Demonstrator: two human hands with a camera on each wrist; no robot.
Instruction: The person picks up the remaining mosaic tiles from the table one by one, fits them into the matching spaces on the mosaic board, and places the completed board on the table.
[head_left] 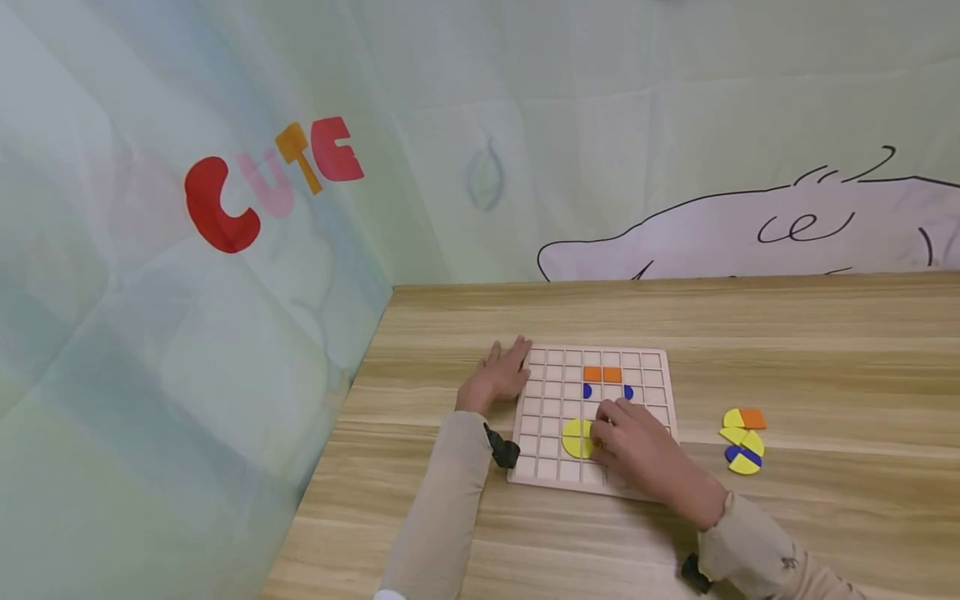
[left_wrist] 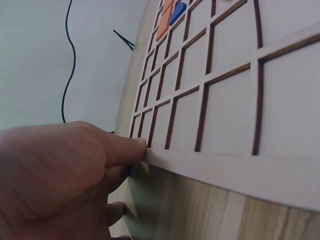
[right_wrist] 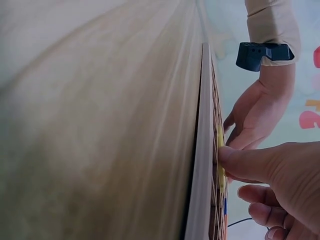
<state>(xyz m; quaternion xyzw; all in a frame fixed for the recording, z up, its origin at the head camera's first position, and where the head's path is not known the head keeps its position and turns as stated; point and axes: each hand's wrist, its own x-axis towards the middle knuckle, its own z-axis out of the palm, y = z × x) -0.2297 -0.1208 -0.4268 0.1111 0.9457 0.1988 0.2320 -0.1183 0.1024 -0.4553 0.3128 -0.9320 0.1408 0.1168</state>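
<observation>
Hand (right) (head_left: 636,443) touches a yellow piece (right_wrist: 221,177) near 2 blue semicircles (head_left: 587,391), 2 squares (head_left: 592,374).

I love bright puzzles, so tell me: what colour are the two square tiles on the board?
The square tiles are orange, seen best in the head view.

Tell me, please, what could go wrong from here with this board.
The right hand, working close against the yellow quarter-circle pieces, could nudge them out of line.
The pale wooden grid board might slide, since the left hand touches only its left edge.
The loose cluster of flat yellow, blue and orange pieces lies near the right beige sleeve, which could brush and scatter it.
</observation>
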